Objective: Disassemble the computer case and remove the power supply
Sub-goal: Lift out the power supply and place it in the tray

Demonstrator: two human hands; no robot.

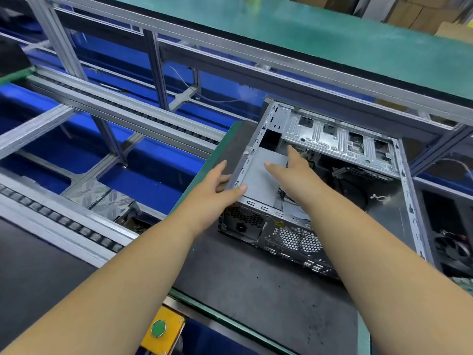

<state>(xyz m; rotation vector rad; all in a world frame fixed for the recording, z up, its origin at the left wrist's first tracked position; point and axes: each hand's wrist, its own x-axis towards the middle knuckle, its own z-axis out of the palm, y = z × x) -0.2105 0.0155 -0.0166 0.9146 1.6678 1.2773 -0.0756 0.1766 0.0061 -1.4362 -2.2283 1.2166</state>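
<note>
The gray power supply (pixel 258 179) sits inside the open computer case (pixel 407 201), in its corner at 9 o'clock. The left hand (pixel 217 188) grips the case edge there. The right hand (pixel 294 172) lies flat on the power supply, fingers straight, and the case rests on a dark mat (pixel 256 285).

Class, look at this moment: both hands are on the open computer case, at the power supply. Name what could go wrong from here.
1. The left hand grips the case's thin metal edge, which may cut the fingers.
2. Black wires run beside the power supply; lifting it while they are still connected could strain them.
3. The right hand reaches between metal parts, where it might get pinched.
</note>
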